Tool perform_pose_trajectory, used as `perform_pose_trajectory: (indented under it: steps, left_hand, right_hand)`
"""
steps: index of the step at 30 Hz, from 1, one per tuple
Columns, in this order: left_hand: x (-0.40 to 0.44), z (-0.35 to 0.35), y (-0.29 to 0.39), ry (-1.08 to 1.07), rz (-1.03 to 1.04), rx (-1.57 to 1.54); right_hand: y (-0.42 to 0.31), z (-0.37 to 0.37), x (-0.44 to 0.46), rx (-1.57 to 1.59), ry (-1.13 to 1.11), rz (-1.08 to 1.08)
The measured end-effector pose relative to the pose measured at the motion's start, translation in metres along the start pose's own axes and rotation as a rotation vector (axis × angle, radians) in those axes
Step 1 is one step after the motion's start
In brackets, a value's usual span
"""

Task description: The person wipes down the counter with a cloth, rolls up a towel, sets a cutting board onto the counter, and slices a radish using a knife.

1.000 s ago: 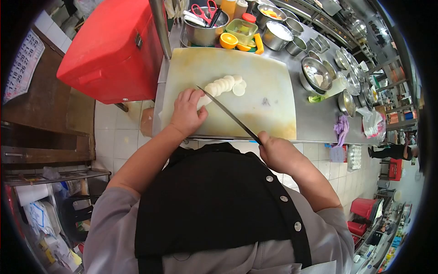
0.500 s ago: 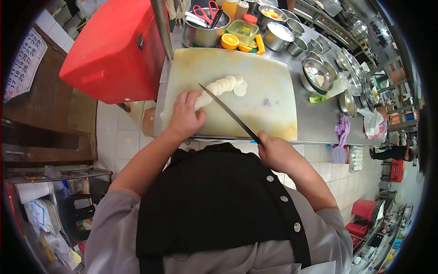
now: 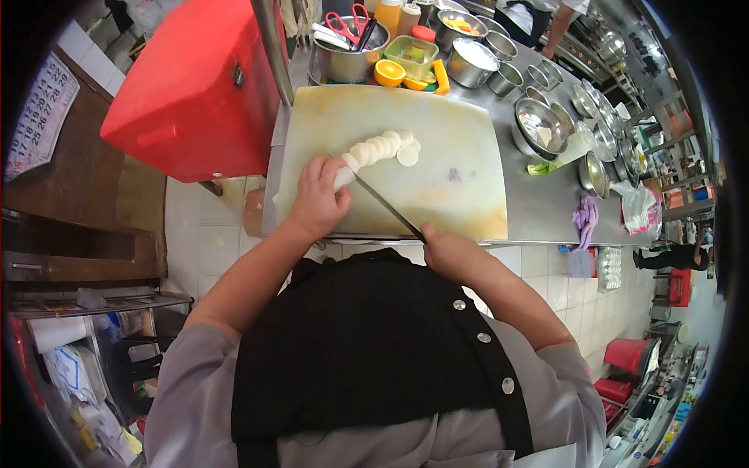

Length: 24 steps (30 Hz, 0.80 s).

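On the pale cutting board [image 3: 460,148] lies a row of thin round slices [image 3: 376,149] from a peeled white vegetable, perhaps a white radish. The last slices lie flat at the row's right end. My left hand [image 3: 318,199] is closed over the uncut white piece [image 3: 343,179] at the lower left end, fingertips near the cut. My right hand [image 3: 452,251] grips the handle of a long knife [image 3: 386,204] at the board's front edge. The blade runs up and left, its front part against the white piece beside my left fingers; the tip is hard to see.
A red cooler [image 3: 187,93] stands left of the board, by a metal post [image 3: 273,54]. Behind lie a steel pot with scissors [image 3: 347,62], a halved orange [image 3: 389,73] and several bowls. A purple cloth [image 3: 585,221] lies right. Another person's arm [image 3: 559,30] shows across the counter.
My right hand has moved left with the knife, and the blade now sits closer to my left fingers. My left hand stays in place. Another person has come into view at the top.
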<state>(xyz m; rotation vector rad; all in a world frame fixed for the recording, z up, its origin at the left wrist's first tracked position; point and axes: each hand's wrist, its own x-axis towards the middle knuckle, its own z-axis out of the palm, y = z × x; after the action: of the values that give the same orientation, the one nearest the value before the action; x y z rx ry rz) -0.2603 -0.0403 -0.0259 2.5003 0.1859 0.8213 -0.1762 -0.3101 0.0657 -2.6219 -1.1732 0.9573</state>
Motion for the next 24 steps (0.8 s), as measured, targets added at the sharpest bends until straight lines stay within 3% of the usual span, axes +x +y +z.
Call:
perform_pose_trajectory:
  steps: [4,9,16,24]
  left_hand:
    - [0.007,0.002,0.000,-0.070,0.013,0.004]
    - [0.008,0.002,0.002,0.052,-0.024,-0.092]
    - [0.004,0.002,-0.003,0.054,0.015,-0.061]
    - [0.005,0.001,-0.002,0.019,0.016,-0.053]
  right_hand:
    - [-0.005,-0.007,-0.004,0.011,0.004,0.025]
    - [-0.001,-0.014,-0.015,0.008,0.062,-0.027]
    - [-0.001,-0.019,-0.035,-0.048,0.162,-0.113]
    - [-0.003,-0.021,-0.040,-0.074,0.099,-0.082]
